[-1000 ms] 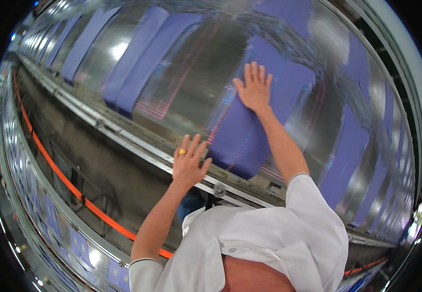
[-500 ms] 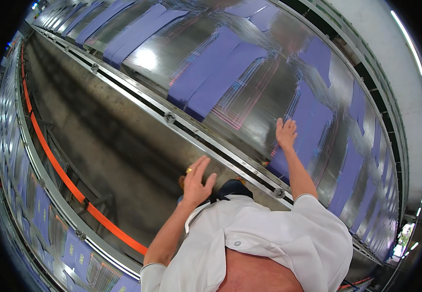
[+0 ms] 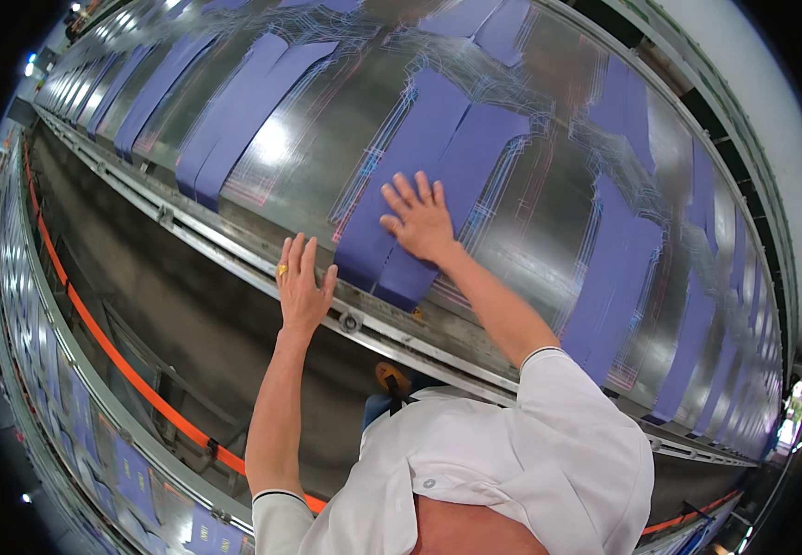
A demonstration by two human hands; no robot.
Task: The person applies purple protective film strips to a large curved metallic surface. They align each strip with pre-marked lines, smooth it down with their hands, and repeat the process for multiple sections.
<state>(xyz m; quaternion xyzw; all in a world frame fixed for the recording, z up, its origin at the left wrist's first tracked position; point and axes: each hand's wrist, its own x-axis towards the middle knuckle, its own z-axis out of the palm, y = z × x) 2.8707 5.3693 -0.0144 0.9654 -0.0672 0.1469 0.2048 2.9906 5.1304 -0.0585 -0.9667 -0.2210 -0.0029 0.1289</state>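
Observation:
A purple cut fabric panel [image 3: 405,199] with a slit down its middle lies flat on the shiny grey table [image 3: 304,157]. On its lower half rests my right hand [image 3: 419,220], palm down, fingers spread. Whether it presses or only skims the cloth, I cannot tell. My left hand [image 3: 304,289], a gold ring on one finger, is held over the table's near edge, left of the panel's lower end. Its fingers are stretched out and it holds nothing. Pink and blue outlines are drawn on the table around the panel.
More purple panels [image 3: 609,277] lie in rows along the table. A metal rail [image 3: 401,350] with round knobs runs along its near edge. Behind the aisle floor [image 3: 234,305] to my left, an orange strip [image 3: 132,375] borders another table with purple pieces [image 3: 132,476].
My right hand has moved left from the neighbouring panel onto this one. My left hand has risen from near my body to the table edge. The view has shifted along the table.

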